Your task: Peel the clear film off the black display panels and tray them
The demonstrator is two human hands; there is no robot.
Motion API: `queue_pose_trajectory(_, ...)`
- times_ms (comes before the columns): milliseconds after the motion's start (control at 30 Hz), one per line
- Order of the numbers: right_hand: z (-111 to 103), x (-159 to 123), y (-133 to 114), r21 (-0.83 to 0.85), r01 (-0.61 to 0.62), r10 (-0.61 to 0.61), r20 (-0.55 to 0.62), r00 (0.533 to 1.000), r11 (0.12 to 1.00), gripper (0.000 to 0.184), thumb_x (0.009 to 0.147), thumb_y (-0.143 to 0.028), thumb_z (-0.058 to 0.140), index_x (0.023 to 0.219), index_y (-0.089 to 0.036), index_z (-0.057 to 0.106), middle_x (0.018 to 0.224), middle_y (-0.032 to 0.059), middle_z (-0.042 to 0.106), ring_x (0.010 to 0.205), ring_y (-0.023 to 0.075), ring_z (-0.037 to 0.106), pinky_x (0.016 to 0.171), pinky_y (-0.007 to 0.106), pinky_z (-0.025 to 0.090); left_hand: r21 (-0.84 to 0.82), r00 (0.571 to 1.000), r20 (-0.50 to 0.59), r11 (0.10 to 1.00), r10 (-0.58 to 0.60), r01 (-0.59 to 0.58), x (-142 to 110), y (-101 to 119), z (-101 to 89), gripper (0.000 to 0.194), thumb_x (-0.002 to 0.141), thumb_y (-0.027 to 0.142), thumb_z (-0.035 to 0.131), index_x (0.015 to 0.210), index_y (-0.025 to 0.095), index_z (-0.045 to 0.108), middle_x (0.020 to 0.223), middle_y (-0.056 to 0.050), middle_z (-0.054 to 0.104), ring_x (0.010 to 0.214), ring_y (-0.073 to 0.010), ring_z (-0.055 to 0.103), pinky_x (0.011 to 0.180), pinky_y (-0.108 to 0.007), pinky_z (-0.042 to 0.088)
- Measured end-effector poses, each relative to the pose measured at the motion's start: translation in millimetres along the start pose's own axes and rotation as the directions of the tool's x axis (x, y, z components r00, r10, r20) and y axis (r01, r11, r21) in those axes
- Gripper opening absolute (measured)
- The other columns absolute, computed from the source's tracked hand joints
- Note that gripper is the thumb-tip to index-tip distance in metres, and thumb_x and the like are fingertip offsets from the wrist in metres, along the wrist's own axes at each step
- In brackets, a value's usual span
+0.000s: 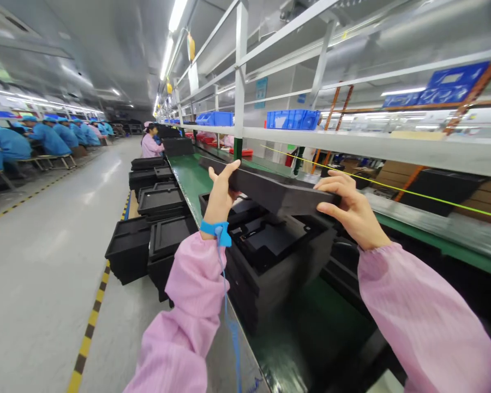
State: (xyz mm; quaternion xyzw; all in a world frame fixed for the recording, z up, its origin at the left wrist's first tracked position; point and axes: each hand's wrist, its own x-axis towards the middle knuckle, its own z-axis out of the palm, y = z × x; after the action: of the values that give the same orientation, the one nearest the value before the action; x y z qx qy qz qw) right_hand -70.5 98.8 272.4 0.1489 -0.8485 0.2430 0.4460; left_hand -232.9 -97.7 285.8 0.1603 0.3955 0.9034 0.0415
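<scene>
blk tray stack (265,284) blocks belt (306,322), rm nearside

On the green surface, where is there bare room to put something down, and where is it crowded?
The green surface looks bare beyond the near tray stack, before the far black boxes, and again at this stack's near side, in shadow. Crowded: the middle, where the left hand and right hand hold a black tray above that stack.

Green bench surface (187,169): black tray stack (270,289) on it, dark boxes (178,146) farther along.
</scene>
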Motion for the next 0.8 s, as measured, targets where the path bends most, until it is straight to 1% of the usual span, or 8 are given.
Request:
queue_pose_trajectory(100,1,10,-4,-0.018,0.000,0.000,0.014,1.000,1.000,0.042,0.079,-0.066,0.063,0.086,-0.024,0.060,0.103,0.0043,0.059,0.119,0.0291,0.042,0.109,0.051,0.020,-0.031,1.000,0.008,0.999,0.022,-0.021,14,4,0.6,0.079,0.071,0.011,0.063,0.139,0.023,0.023,0.059,0.010,0.048,0.049,-0.0110,0.050,0.057,-0.025,0.047)
queue_pose_trajectory(267,-1,21,0,0.009,0.002,-0.003,0.077,0.997,1.000,0.044,0.077,-0.067,0.064,0.088,-0.025,0.059,0.117,0.0031,0.057,0.131,0.0300,0.030,0.114,0.051,0.011,-0.075,0.993,0.012,0.990,0.118,-0.117,17,11,5.8,0.078,0.073,0.012,0.059,0.140,0.024,0.020,0.065,0.009,0.048,0.051,-0.0093,0.049,0.058,-0.021,0.044)
queue_pose_trajectory(400,-2,22,9,0.067,-0.068,0.060,0.125,0.990,0.995,0.044,0.076,-0.066,0.066,0.088,-0.025,0.058,0.126,0.0027,0.053,0.136,0.0281,0.023,0.114,0.049,0.009,-0.041,0.994,0.007,0.993,0.110,-0.110,21,2,2.1,0.075,0.076,0.014,0.059,0.140,0.026,0.022,0.067,0.008,0.048,0.054,-0.0104,0.050,0.059,-0.022,0.043)
queue_pose_trajectory(467,1,17,17,0.080,-0.125,0.111,0.165,0.980,0.989,0.046,0.073,-0.067,0.066,0.088,-0.025,0.058,0.128,0.0029,0.053,0.137,0.0276,0.021,0.115,0.048,0.007,-0.012,0.997,0.000,0.997,0.081,-0.081,22,-11,-3.7,0.070,0.078,0.014,0.056,0.139,0.025,0.024,0.067,0.008,0.047,0.055,-0.0107,0.051,0.060,-0.023,0.043)
queue_pose_trajectory(567,10,3,29,0.084,-0.215,0.189,0.242,0.952,0.973,0.048,0.071,-0.068,0.066,0.089,-0.024,0.058,0.130,0.0035,0.052,0.139,0.0298,0.016,0.114,0.053,0.006,0.038,0.999,-0.020,0.999,0.029,-0.029,20,-31,-12.7,0.053,0.083,0.013,0.054,0.132,0.020,0.036,0.069,0.006,0.049,0.056,-0.0105,0.050,0.061,-0.026,0.045)
queue_pose_trajectory(667,16,-12,39,0.097,-0.293,0.251,0.306,0.918,0.951,0.047,0.072,-0.066,0.065,0.089,-0.023,0.056,0.134,0.0046,0.049,0.140,0.0314,0.014,0.112,0.056,0.009,0.087,0.999,-0.042,0.996,-0.005,0.008,18,-42,-14.1,0.037,0.086,0.018,0.056,0.122,0.018,0.046,0.083,0.001,0.055,0.060,-0.0104,0.052,0.059,-0.027,0.047)
queue_pose_trajectory(733,17,-20,42,0.106,-0.331,0.281,0.327,0.902,0.938,0.045,0.073,-0.063,0.064,0.090,-0.023,0.055,0.137,0.0050,0.047,0.140,0.0306,0.012,0.112,0.055,0.011,0.116,0.998,-0.057,0.993,-0.012,0.018,17,-42,-9.4,0.039,0.085,0.017,0.057,0.122,0.018,0.046,0.091,-0.001,0.057,0.065,-0.0111,0.054,0.060,-0.027,0.049)
queue_pose_trajectory(800,16,-26,43,0.112,-0.359,0.308,0.321,0.896,0.927,0.043,0.075,-0.061,0.062,0.093,-0.023,0.053,0.141,0.0051,0.042,0.141,0.0292,0.007,0.112,0.055,0.010,0.148,0.998,-0.059,0.989,-0.012,0.021,16,-41,-3.3,0.051,0.081,0.012,0.057,0.129,0.022,0.041,0.089,0.000,0.056,0.069,-0.0124,0.057,0.063,-0.027,0.050)
